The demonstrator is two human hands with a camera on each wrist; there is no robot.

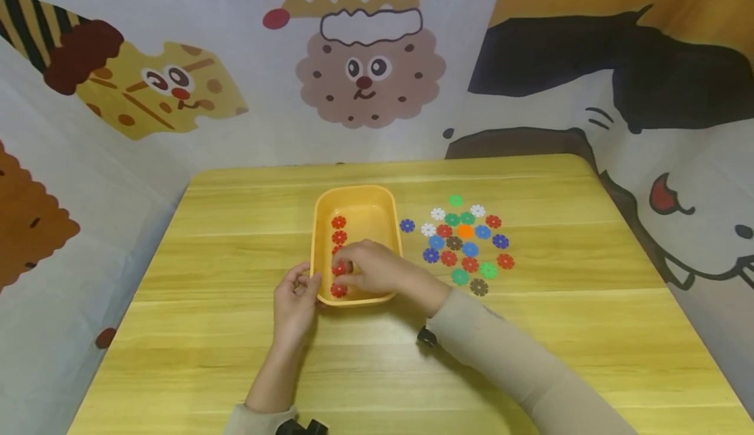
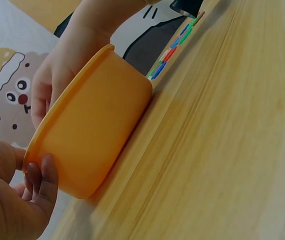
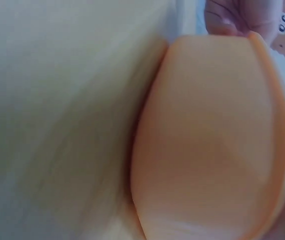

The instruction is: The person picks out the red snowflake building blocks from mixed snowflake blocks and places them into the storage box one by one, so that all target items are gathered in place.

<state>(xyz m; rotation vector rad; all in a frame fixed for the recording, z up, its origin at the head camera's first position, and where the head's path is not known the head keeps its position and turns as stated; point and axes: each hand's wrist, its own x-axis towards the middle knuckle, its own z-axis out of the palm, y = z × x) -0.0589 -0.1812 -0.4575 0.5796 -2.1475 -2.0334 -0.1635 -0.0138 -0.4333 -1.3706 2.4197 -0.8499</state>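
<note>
A yellow-orange plastic tub (image 1: pixel 381 207) (image 2: pixel 92 130) (image 3: pixel 212 140) stands in the middle of the wooden table (image 1: pixel 235 226). Red flower-shaped discs (image 1: pixel 338 222) lie in a row along its left inside. My right hand (image 1: pixel 368 266) reaches into the tub's near end and pinches a red disc (image 1: pixel 340 268) at its fingertips. My left hand (image 1: pixel 297 297) (image 2: pixel 17 200) grips the tub's near left corner, thumb on the rim, fingers against the outer wall. The right wrist view shows only the tub's blurred outside wall.
Several coloured flower discs (image 1: pixel 465 242) lie flat in a cluster on the table right of the tub, seen edge-on as the discs (image 2: pixel 175 45) in the left wrist view. One blue disc (image 1: pixel 407 226) lies apart, near the tub. Cartoon-printed cloth walls (image 1: pixel 365 62) surround the table.
</note>
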